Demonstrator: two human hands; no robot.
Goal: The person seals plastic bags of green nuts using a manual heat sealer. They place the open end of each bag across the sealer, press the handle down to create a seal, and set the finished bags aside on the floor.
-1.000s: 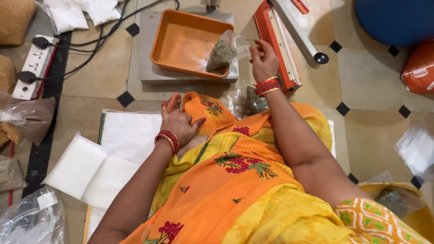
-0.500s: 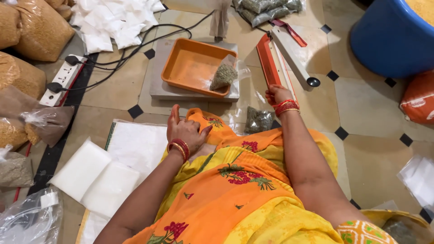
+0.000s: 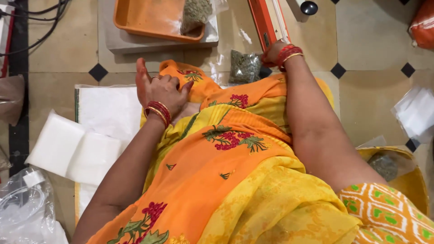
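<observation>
Left hand (image 3: 162, 91) is being rested flat, fingers loose, on the orange embroidered fabric (image 3: 217, 149). Right hand (image 3: 272, 55), grip not discernible, is being held against the small clear pouch of green-grey seeds (image 3: 244, 67), at 12 o'clock, below the long orange sealer bar (image 3: 267, 20).

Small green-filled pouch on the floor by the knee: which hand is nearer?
Right. The right hand is just beside the pouch, at the orange sealer. The left hand rests on the knee, well apart.

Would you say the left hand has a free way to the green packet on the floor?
Probably yes: the left hand rests on the knee, and only low orange cloth lies between it and the green packet.
</observation>
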